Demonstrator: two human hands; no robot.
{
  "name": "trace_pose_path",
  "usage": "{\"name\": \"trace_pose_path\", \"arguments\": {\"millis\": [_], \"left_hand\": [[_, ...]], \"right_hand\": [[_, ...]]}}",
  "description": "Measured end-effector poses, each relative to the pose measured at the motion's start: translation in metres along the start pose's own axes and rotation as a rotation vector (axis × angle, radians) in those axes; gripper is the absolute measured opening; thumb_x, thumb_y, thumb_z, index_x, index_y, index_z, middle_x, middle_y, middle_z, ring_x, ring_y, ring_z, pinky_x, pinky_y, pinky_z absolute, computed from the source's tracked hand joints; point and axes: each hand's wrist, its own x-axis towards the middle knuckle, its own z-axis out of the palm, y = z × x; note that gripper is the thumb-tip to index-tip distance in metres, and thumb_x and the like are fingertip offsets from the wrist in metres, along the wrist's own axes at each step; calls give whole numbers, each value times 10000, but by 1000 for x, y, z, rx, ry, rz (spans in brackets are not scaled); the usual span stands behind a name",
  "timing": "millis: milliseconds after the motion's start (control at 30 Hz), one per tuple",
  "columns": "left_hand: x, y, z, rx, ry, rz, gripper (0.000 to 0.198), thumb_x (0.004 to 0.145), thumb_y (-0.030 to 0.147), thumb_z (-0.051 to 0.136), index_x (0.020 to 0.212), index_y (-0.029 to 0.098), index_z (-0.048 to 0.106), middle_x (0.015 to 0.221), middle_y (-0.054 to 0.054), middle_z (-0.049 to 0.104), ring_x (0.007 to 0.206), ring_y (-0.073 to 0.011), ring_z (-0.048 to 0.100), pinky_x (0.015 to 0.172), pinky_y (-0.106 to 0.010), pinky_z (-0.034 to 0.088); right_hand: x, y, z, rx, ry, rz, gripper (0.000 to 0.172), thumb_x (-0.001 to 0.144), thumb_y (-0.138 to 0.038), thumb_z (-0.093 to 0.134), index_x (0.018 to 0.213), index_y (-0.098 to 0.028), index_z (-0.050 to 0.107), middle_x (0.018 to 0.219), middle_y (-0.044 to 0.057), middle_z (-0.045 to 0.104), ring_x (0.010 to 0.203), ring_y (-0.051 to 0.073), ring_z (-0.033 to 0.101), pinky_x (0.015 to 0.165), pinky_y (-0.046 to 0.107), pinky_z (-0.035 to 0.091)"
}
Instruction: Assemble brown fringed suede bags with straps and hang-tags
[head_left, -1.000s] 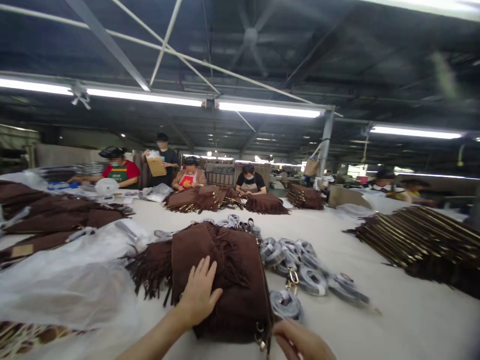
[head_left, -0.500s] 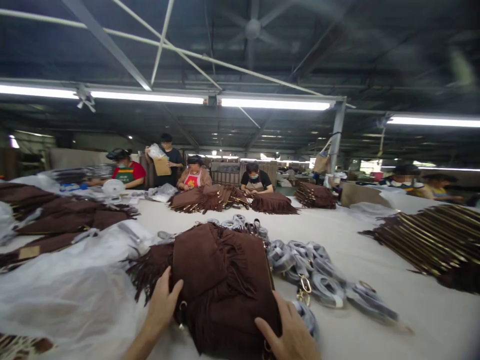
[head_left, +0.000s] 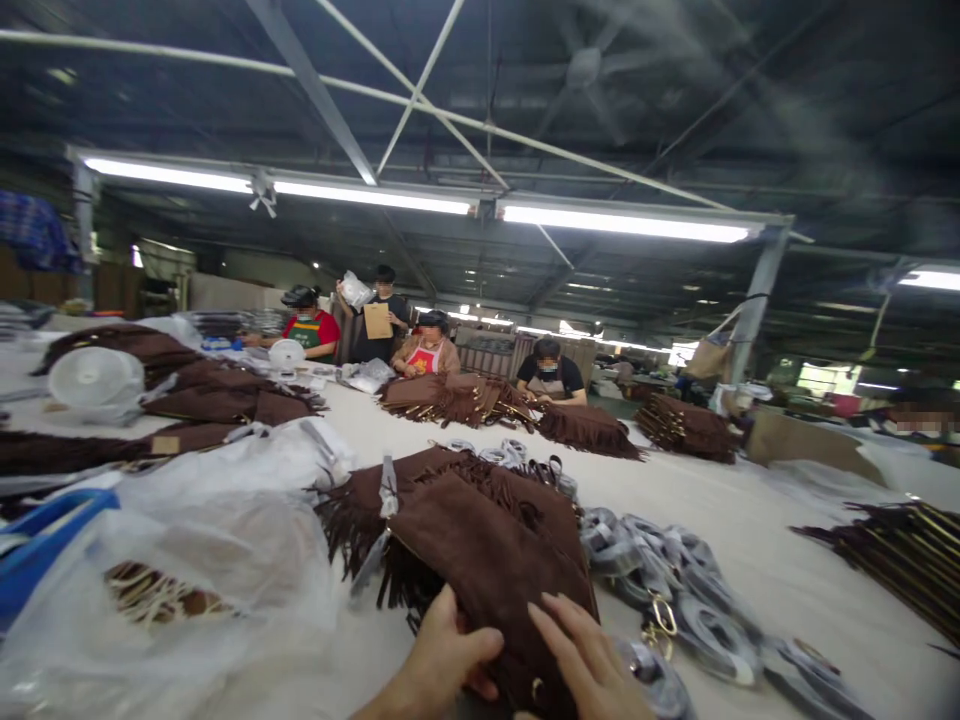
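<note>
Brown fringed bag (head_left: 480, 545) lies on another brown fringed piece (head_left: 559, 505) toward the surface's (head_left: 724, 505) near edge, wrapped straps (head_left: 699, 577) right, clear plastic (head_left: 247, 560) left. My left hand (head_left: 450, 655) is half-curled at the bag's near left edge, can't tell if gripping; right hand (head_left: 589, 660) open, fingers loosely spread over its near right side.

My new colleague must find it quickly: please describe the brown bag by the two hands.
Look at the white table, between the plastic sheeting and the coiled straps. The brown bag lies there over fringed brown material. Among brown goods, it alone has the wearer's left hand and right hand at its near end.
</note>
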Motion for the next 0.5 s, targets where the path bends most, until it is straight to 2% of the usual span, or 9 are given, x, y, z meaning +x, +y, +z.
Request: {"name": "trace_pose_path", "arguments": {"millis": [33,100,200,267,333,367,433,500], "left_hand": [[-6,2,8,3,-39,-7,539,579,213,670,1091,168,508,785,-3,678,572,-143,628,445,-205,465],[-16,12,15,41,-163,-32,497,560,180,637,1045,170,525,782,5,681,586,-136,628,479,-207,476],[-26,44,2,248,-366,-75,304,596,204,606,894,165,557,711,-5,684,573,-144,627,490,-214,451],[-27,68,-20,436,-330,74,189,706,263,523,858,164,576,724,-33,691,620,-164,641,525,-241,453],[-22,84,-47,685,-158,322,221,758,222,418,889,175,589,862,-49,695,813,-180,652,719,-289,494],[-18,87,-59,857,-102,361,266,720,175,400,906,181,590,945,-55,690,915,-191,635,816,-307,479],[-11,82,-77,1078,-122,299,286,644,145,422,873,191,586,959,-48,680,949,-215,615,856,-321,454],[-7,68,-84,1149,-206,213,267,611,160,470,852,199,576,910,-40,675,896,-236,615,813,-330,451]], "right_hand": [[4,-7,-3,-16,-36,-86,593,851,-447,583,1382,-204,479,1224,120,664,1059,302,658,826,361,557],[6,-15,-9,-47,-88,-160,523,863,-315,553,1360,-159,507,1102,110,716,924,256,701,745,311,561],[-2,-5,-25,-74,-124,-97,445,860,-75,413,1265,-161,579,1018,85,740,846,201,706,738,275,546],[-9,12,-41,-81,-169,-52,453,859,-29,375,1214,-188,608,1037,69,741,892,190,701,787,267,536],[-12,29,-57,-103,-216,17,430,866,-26,374,1164,-197,634,1061,66,738,937,192,692,821,269,528],[-12,36,-63,-117,-238,56,422,864,-22,374,1138,-193,647,1057,68,739,935,194,691,819,272,527],[-9,42,-71,-152,-278,127,417,845,-3,379,1081,-179,674,1031,79,744,919,207,688,823,298,523],[-5,35,-75,-186,-285,162,428,807,15,404,1073,-165,687,1060,106,732,971,242,667,883,361,500]]}}
